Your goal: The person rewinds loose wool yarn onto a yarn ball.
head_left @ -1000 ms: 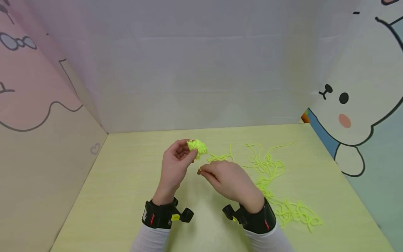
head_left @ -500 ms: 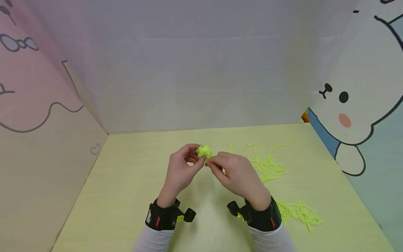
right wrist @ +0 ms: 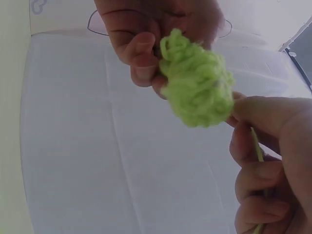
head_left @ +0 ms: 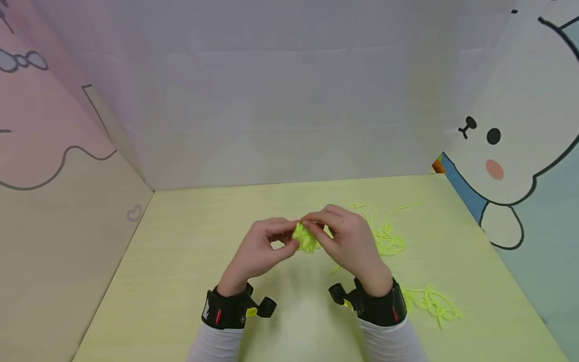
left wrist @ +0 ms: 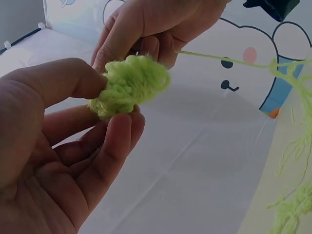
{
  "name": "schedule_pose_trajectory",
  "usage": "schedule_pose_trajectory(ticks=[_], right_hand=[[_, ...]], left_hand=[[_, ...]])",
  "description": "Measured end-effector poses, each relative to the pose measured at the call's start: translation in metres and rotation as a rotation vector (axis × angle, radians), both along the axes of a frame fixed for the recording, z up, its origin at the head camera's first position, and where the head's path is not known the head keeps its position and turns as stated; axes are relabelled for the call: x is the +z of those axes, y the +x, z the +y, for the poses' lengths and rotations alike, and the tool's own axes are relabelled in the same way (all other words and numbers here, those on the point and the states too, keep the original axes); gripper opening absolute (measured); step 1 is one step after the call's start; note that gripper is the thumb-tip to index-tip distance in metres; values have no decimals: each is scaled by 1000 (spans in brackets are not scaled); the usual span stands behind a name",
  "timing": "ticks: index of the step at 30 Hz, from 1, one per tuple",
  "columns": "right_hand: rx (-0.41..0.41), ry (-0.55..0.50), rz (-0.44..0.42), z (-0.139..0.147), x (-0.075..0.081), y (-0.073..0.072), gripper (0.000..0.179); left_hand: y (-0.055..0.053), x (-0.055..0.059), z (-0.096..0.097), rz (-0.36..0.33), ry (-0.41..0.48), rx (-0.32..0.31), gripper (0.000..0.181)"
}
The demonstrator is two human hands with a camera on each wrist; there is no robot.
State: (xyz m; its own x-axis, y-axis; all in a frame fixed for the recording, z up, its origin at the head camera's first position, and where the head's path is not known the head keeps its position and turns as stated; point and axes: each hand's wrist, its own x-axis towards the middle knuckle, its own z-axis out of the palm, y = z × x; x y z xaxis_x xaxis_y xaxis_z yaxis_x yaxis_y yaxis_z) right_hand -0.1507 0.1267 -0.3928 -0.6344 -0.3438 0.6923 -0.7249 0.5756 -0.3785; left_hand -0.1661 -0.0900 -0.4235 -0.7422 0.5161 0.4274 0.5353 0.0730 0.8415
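I wear black cuffs (head_left: 226,310) just behind each hand (head_left: 259,251): red mark (head_left: 218,317), yellow tag (head_left: 251,312), black camera block (head_left: 266,307); pale grey sleeves (head_left: 214,344) further back.

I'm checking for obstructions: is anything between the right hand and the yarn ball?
Nothing visible. The right hand, a strand in its grip, is at the edge of the yarn ball, which the left hand pinches.

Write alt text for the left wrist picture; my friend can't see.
A left hand pinches a fuzzy lime yarn bundle; behind it, a right hand holds a strand leading toward loose, tangled yarn. A cartoon face shows behind.
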Motion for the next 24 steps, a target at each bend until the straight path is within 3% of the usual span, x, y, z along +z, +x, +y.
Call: schedule_pose_trajectory(ticks=[8, 13, 18, 24], right_hand=[[-67, -76, -75, 2, -2, -4, 15], [-83, -2, -164, -1, -6, -4, 15], [-54, 103, -238, -9, -9, -1, 11], [-4, 215, -225, -23, -9, 6, 7]], left_hand=[[3, 6, -2, -34, 62, -53, 60], [4, 6, -5, -66, 176, -50, 52], [4, 5, -7, -155, 301, 72, 37], [-1, 1, -6, -217, 363, 273, 35]])
